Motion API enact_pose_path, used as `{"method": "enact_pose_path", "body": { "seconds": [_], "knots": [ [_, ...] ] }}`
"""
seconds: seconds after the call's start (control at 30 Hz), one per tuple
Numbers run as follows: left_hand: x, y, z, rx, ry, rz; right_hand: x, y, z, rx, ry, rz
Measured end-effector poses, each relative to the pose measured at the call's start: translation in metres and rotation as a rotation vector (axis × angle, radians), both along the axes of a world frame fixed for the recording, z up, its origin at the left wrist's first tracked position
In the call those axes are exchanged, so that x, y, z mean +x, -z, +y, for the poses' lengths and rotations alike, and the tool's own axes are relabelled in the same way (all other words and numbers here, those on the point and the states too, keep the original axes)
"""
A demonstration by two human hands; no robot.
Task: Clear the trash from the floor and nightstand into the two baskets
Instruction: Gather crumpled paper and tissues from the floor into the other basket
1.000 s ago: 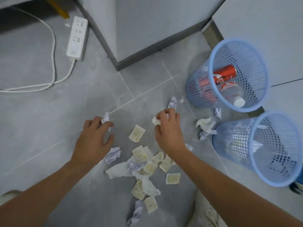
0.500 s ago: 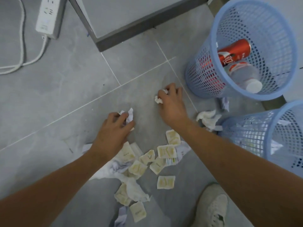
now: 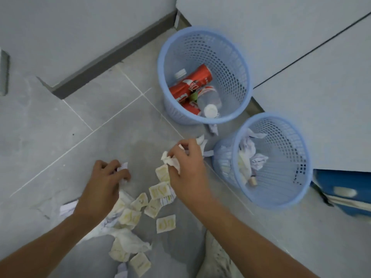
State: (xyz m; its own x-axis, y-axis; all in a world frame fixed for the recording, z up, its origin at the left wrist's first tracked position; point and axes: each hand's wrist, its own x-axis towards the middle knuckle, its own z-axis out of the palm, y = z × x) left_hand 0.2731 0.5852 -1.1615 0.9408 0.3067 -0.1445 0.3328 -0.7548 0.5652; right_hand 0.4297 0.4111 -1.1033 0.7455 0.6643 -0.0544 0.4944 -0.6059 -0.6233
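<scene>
Your left hand (image 3: pixel 104 183), lower left, pinches a paper scrap (image 3: pixel 122 167). Wrappers (image 3: pixel 152 203) litter the floor (image 3: pixel 60 121) at center. Your right hand (image 3: pixel 186 167) grips a crumpled tissue (image 3: pixel 170 162). Far basket (image 3: pixel 204 39) upper center; near basket (image 3: pixel 291 189) right.
</scene>
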Motion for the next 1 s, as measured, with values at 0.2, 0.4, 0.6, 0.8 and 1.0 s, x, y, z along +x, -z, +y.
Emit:
{"method": "enact_pose_path", "body": {
  "seconds": [0.2, 0.4, 0.6, 0.8, 1.0],
  "knots": [
    [0.072, -0.108, -0.071, -0.097, 0.033, -0.241, 0.02, -0.102, -0.064, 0.103, 0.232, -0.087],
    [0.159, -0.18, -0.145, -0.266, 0.123, -0.297, 0.078, -0.141, -0.143, 0.024, 0.577, -0.034],
    [0.212, -0.171, -0.193, -0.311, 0.221, -0.189, 0.108, -0.127, -0.19, -0.03, 0.618, 0.009],
    [0.22, -0.151, -0.213, -0.139, 0.35, 0.044, 0.104, -0.114, -0.223, -0.128, 0.529, 0.145],
    [0.191, -0.157, -0.198, -0.134, 0.262, -0.096, 0.088, -0.11, -0.24, -0.151, 0.709, 0.054]
  ]
}}
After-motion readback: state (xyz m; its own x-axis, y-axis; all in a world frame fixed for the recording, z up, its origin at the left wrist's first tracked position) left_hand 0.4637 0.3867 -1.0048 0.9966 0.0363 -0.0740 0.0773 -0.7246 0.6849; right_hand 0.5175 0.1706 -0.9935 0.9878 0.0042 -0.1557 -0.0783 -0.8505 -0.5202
